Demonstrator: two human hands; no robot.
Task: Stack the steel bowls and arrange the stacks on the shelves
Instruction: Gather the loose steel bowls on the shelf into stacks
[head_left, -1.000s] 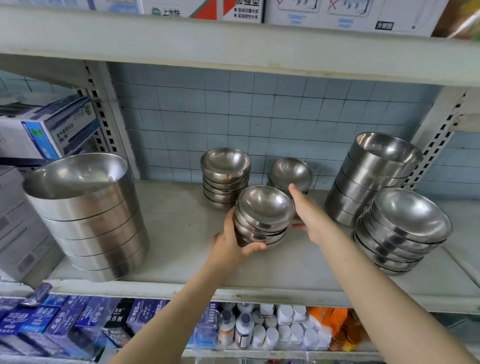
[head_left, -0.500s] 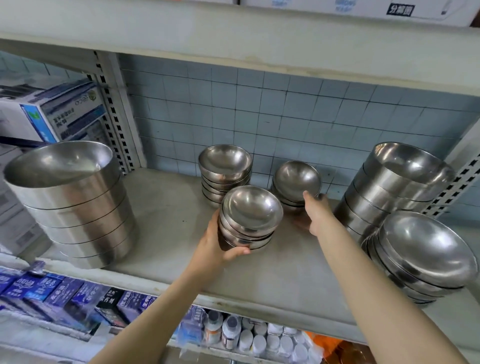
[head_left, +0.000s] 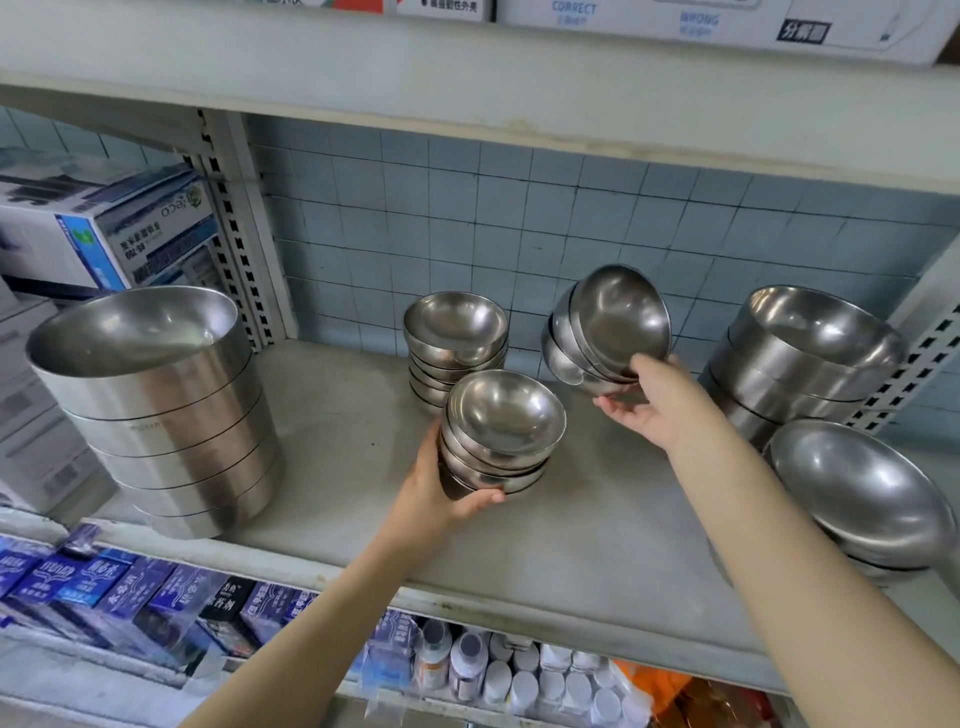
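My left hand (head_left: 441, 493) grips a short stack of small steel bowls (head_left: 501, 431) that rests on the grey shelf (head_left: 597, 519). My right hand (head_left: 654, 400) holds a second small stack of bowls (head_left: 602, 327) lifted off the shelf and tilted toward me, right of the first. Behind the left-hand stack stands a third stack of small bowls (head_left: 454, 343) against the tiled wall.
A tall stack of wide straight-sided steel bowls (head_left: 156, 405) fills the shelf's left end. Two stacks of larger bowls (head_left: 800, 358) (head_left: 862, 499) crowd the right end. Cardboard boxes (head_left: 104, 228) lie beyond the left upright. Small boxes and bottles (head_left: 493, 670) line the shelf below.
My right hand has picked up the rear right stack of small bowls, raising and tilting it. The left hand still holds its stack in the same spot.
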